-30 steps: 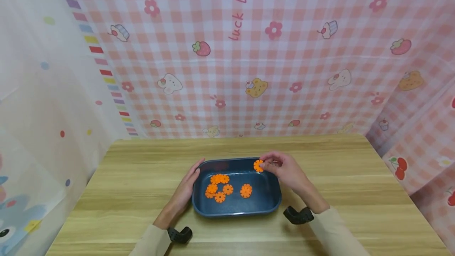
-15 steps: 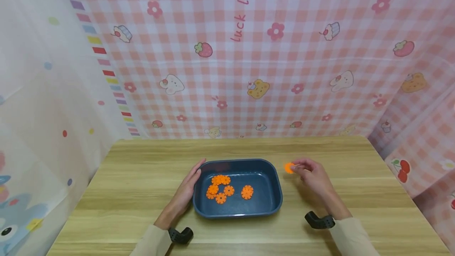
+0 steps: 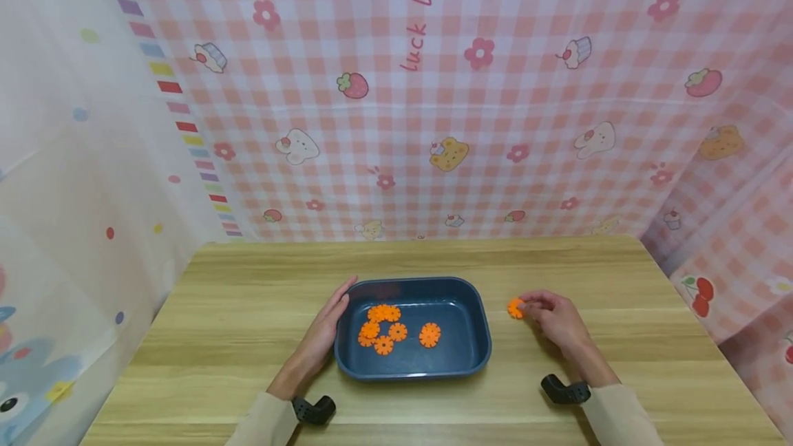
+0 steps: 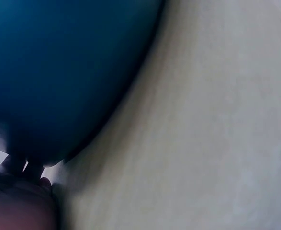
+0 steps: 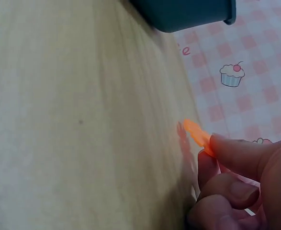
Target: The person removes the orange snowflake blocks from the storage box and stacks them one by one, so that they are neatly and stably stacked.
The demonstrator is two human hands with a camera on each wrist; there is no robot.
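Observation:
In the head view a dark blue rectangular tray [image 3: 411, 376] sits on the table. My left hand [image 3: 322, 332] lies along its left wall, fingers fairly straight and touching the side; the left wrist view shows little of them. To the right of the tray, my right hand [image 3: 557, 322] pinches an orange notched disc [image 3: 515, 308] between thumb and index finger. The right wrist view shows that disc [image 5: 196, 134] tilted, close to the table. Several more orange discs [image 3: 384, 345] lie in the tray's left part, some overlapping. A small overlapping pile of discs [image 3: 430, 335] lies right of its middle.
The wooden table [image 3: 248, 356] extends around the tray on all sides. A pink checked cloth [image 3: 396, 115] hangs behind its back edge, with further cloth at both sides. A black band piece [image 3: 565, 389] sits at the right wrist, another black piece [image 3: 314, 410] at the left.
My right hand has carried the orange disc from above the tray's back right corner out to the right, then lower and nearer. The left hand and tray have stayed put.

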